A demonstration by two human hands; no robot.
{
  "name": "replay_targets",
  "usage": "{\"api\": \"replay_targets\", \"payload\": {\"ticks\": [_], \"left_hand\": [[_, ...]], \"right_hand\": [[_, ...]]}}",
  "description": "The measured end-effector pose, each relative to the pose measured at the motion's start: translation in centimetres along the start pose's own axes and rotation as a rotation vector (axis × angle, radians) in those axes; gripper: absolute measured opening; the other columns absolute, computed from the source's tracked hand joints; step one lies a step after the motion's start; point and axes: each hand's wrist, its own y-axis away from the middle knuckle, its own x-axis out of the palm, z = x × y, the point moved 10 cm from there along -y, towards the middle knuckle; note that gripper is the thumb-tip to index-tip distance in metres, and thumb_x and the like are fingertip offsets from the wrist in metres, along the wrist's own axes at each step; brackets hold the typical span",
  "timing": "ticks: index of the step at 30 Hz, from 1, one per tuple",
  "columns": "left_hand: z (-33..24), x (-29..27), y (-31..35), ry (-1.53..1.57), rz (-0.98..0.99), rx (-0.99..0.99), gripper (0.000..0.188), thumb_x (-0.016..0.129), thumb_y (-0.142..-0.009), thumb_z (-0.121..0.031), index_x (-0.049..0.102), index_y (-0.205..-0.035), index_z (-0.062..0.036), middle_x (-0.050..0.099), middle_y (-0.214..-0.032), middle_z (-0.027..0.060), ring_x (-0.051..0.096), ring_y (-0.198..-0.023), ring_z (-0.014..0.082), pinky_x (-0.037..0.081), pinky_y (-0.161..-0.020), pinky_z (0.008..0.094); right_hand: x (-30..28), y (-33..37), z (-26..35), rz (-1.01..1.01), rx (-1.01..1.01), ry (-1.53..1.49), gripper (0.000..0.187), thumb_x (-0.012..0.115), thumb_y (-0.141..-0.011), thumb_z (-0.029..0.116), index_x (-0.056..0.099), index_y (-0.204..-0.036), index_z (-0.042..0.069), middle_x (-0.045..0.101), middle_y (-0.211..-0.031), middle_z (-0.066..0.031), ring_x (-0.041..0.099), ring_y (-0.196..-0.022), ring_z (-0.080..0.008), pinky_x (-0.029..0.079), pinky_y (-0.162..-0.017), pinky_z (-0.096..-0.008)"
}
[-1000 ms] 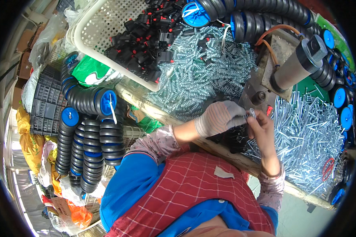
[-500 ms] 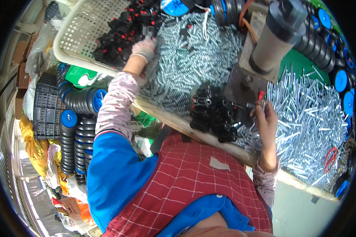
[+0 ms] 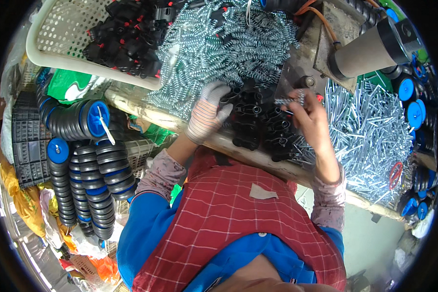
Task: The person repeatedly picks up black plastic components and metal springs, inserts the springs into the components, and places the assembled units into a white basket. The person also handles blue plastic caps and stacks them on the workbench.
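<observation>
My left hand (image 3: 207, 114), in a white striped glove, is at the front of the table, left of a cluster of black plastic parts (image 3: 248, 121). Its fingers and thumb curl around the end of one black plastic part (image 3: 230, 95), which merges with the dark pieces behind. My bare right hand (image 3: 310, 119) is right of the cluster, pinching a small coiled metal spring (image 3: 288, 101) between thumb and fingers. A bit of red plastic (image 3: 319, 98) shows behind its fingers. Many loose springs (image 3: 228, 53) lie heaped beyond my hands.
A white perforated basket (image 3: 53, 59) with red-tipped black parts stands far left. Metal pins (image 3: 370, 141) are piled right, with red-handled scissors (image 3: 396, 175) among them. A grey cylinder (image 3: 362, 52) on a metal stand rises at the far right. Black ribbed wheels (image 3: 104, 160) hang at left.
My left hand has come back from the basket to the black parts near me. My right hand has moved slightly up and left, and a spring now shows in its fingers. The view has shifted.
</observation>
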Motion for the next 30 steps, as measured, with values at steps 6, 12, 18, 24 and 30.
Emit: {"api": "replay_targets", "payload": {"ticks": [6, 12, 18, 24, 30], "left_hand": [[0.7, 0.9, 0.7, -0.051, 0.029, -0.097, 0.042, 0.076, -0.079, -0.008, 0.057, -0.117, -0.0078, 0.060, -0.117, 0.0184, 0.065, -0.097, 0.0397, 0.054, -0.080, 0.0444], [1.0, 0.9, 0.7, -0.012, 0.000, -0.079, 0.041, 0.078, -0.078, -0.008, 0.057, -0.114, -0.0081, 0.061, -0.114, 0.0196, 0.064, -0.095, 0.0416, 0.054, -0.080, 0.0448], [-0.8, -0.2, -0.5, 0.030, 0.150, -0.046, 0.045, 0.078, -0.078, -0.012, 0.057, -0.118, -0.0067, 0.059, -0.118, 0.0186, 0.064, -0.099, 0.0408, 0.054, -0.084, 0.0431], [2.5, -9.0, -7.5, -0.304, -0.134, -0.074, 0.030, 0.067, -0.090, -0.015, 0.061, -0.118, -0.0055, 0.066, -0.112, 0.0174, 0.066, -0.101, 0.0367, 0.053, -0.087, 0.0413], [18.7, -16.9, -17.0, -0.984, -0.044, -0.789, 0.052, 0.074, -0.077, -0.025, 0.056, -0.124, -0.0098, 0.062, -0.123, 0.0185, 0.063, -0.113, 0.0384, 0.053, -0.092, 0.0501]], "right_hand": [[6.7, -3.3, 5.6, 0.080, -0.555, 0.526, 0.024, 0.071, -0.091, 0.017, 0.065, -0.109, 0.002, 0.069, -0.092, -0.0142, 0.069, -0.081, -0.0299, 0.051, -0.070, -0.0373], [11.1, -4.1, 4.8, 0.209, -0.647, 0.896, 0.024, 0.071, -0.088, 0.016, 0.067, -0.110, 0.007, 0.069, -0.099, -0.0106, 0.068, -0.083, -0.0331, 0.053, -0.068, -0.0408], [8.9, -3.2, 7.5, 0.188, -0.687, 0.752, 0.036, 0.070, -0.089, 0.015, 0.065, -0.124, 0.009, 0.070, -0.107, -0.0150, 0.068, -0.084, -0.0331, 0.053, -0.069, -0.0338], [-2.9, 0.4, 1.7, -0.104, -0.198, 0.359, 0.041, 0.053, -0.100, 0.012, 0.054, -0.141, 0.002, 0.068, -0.091, -0.0047, 0.056, -0.070, -0.0097, 0.045, -0.065, -0.0237], [-6.7, 2.0, -4.7, -0.205, -0.073, 0.163, 0.040, 0.052, -0.104, 0.023, 0.056, -0.139, 0.003, 0.057, -0.079, 0.0026, 0.040, -0.062, -0.0032, 0.032, -0.056, -0.0191]]}}
